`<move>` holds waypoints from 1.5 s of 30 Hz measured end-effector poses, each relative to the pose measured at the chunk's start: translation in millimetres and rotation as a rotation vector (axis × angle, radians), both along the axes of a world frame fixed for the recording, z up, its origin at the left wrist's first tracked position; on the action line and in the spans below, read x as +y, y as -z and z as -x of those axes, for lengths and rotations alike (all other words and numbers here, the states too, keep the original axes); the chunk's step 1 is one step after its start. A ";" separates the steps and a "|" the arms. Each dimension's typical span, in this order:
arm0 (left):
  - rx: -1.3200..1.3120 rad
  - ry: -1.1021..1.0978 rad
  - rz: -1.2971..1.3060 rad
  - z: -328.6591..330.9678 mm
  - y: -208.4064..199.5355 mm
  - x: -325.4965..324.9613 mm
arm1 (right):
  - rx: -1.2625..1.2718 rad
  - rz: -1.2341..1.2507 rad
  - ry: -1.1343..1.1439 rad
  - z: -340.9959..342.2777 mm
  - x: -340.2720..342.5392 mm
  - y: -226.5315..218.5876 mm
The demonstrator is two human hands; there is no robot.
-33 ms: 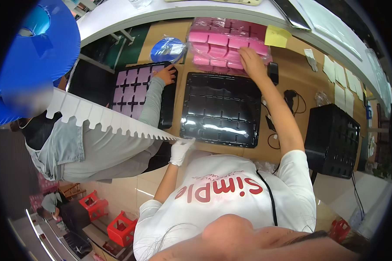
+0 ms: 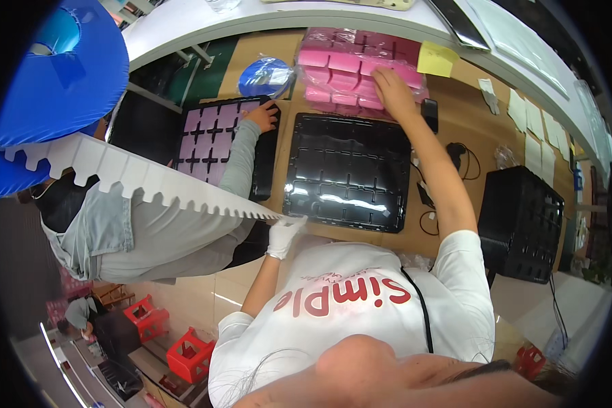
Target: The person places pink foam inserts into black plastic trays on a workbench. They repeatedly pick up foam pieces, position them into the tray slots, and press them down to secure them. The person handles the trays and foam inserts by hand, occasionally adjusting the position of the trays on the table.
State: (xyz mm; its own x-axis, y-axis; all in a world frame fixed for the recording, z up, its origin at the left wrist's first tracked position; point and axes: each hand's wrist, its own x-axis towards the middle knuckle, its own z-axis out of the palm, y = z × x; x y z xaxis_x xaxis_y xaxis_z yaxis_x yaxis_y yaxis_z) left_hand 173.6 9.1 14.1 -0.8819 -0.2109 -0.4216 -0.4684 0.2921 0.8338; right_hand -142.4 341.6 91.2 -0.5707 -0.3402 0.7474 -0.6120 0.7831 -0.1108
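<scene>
My left hand (image 2: 283,235), in a white glove, closes on the narrow end of a long white notched strip (image 2: 126,173), beside the near left corner of a black plastic tray (image 2: 347,160). From there the strip widens toward the upper left. Beyond the tray, my bare right hand (image 2: 393,92) has its fingers bent together over the edge of a pink block (image 2: 370,68); the fingertips are partly hidden. This block belongs to a stack of pink blocks (image 2: 343,81) in clear plastic wrap.
A co-worker's hand (image 2: 262,115) rests on a second tray (image 2: 268,163) holding purple pieces (image 2: 214,129). Stacked black trays (image 2: 520,224) stand at the right. A blue disc in plastic (image 2: 266,77), a yellow note (image 2: 436,60), cables (image 2: 466,160) and a large blue ring-shaped object (image 2: 109,61) are around.
The strip's wide end now shows farther left, across the blue ring-shaped object, where a blur was before. The view has shifted slightly; both my hands stay in place.
</scene>
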 end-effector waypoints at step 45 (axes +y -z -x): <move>-0.182 0.142 -0.189 45.3 -49.4 26.2 | -0.861 0.193 0.015 81.8 6.5 -19.0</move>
